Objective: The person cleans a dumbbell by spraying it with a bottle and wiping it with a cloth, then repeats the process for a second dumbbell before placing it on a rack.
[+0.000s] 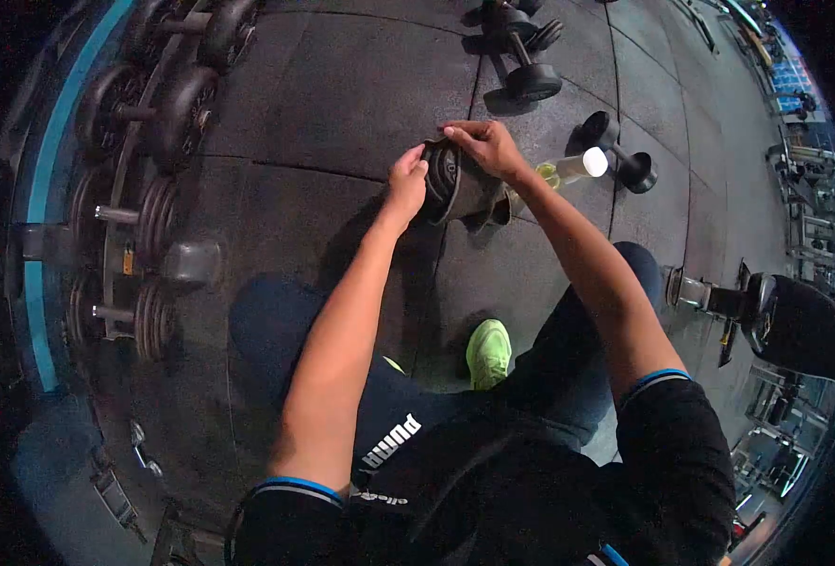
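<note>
In front of my knees, a dark, wide belt (443, 177) is curled into a loop, with ridged bands showing on its near side. My left hand (406, 192) grips its left edge, thumb and fingers pressed together at the top. From the right, my right hand (489, 147) reaches over and pinches the upper edge, its fingertips close to those of my left hand. Part of the belt's far side is hidden behind the right hand. Just beyond my right forearm is a clear bottle (572, 168) with a white cap and yellowish contents.
Dumbbells lie on the dark rubber floor, one black dumbbell (534, 79) ahead and another dumbbell (635, 172) beyond the bottle. A rack of large dumbbells (183, 118) runs along the left. To the right stands a padded bench (804, 325). My yellow-green shoe (489, 355) is below my hands.
</note>
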